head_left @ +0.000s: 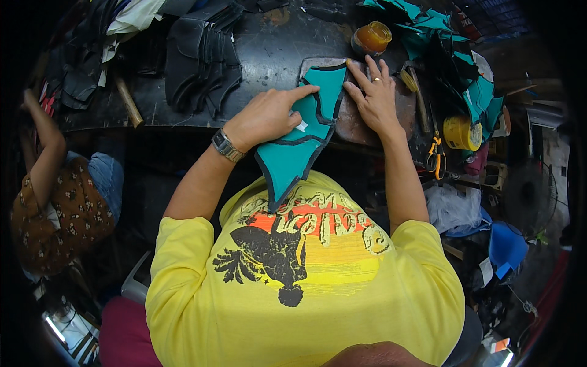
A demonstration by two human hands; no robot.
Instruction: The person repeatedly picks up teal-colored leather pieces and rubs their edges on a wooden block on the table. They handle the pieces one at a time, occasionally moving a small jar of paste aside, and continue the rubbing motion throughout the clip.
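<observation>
A teal, black-edged panel of joined cut pieces (293, 160), like a flat shoe upper, lies partly on a worn brown slab (358, 122). Its pointed lower end hangs over the table edge toward my yellow shirt. My left hand (266, 117) holds the panel from the left, index finger stretched across it, thumb below, other fingers curled. A small white patch shows beside that thumb. My right hand (376, 101) rests with fingers spread at the panel's top right corner, touching the slab.
Stacked dark cut pieces (199, 55) and a wooden handle (128, 103) lie left on the table. An amber glue jar (372, 39) stands behind my right hand. Orange-handled scissors (435, 156), a yellow tub (461, 133) and more teal pieces (479, 95) are right. Another person's arm (46, 137) is far left.
</observation>
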